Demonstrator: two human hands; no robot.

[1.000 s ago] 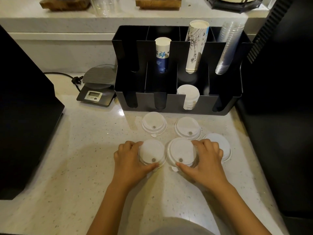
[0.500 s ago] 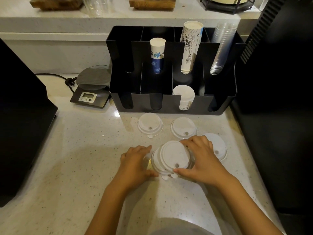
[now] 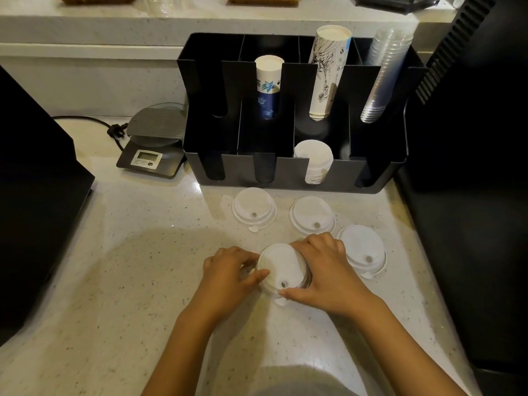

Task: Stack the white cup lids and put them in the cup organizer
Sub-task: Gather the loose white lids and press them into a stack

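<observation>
Right now both of your hands close around one small stack of white lids (image 3: 281,270) on the worktop (image 3: 137,281): your left hand (image 3: 228,277) cups its nine o'clock edge with the thumb laid over the rim, and your right hand (image 3: 325,272) wraps the three o'clock side, its thumb running under the six o'clock edge by the sip hole. Each grip is clenched on that stack, most likely so the rims seat squarely into each other before you add more; how many lids are nested there cannot be told. Out from the hands, three single lids lie loose and dome-up: one lid (image 3: 253,207) at about eleven o'clock, a second lid (image 3: 312,215) at one o'clock, almost touching your right fingers, and a third lid (image 3: 361,250) at three o'clock just beside that hand. Beyond them at twelve o'clock stands the black cup organizer (image 3: 337,174), whose front slot already holds a lid stack (image 3: 314,161), the likely home for yours. Behind it stand paper cups (image 3: 328,72) and clear cups (image 3: 383,75). A scale (image 3: 155,144) sits at ten o'clock, clear of the work.
</observation>
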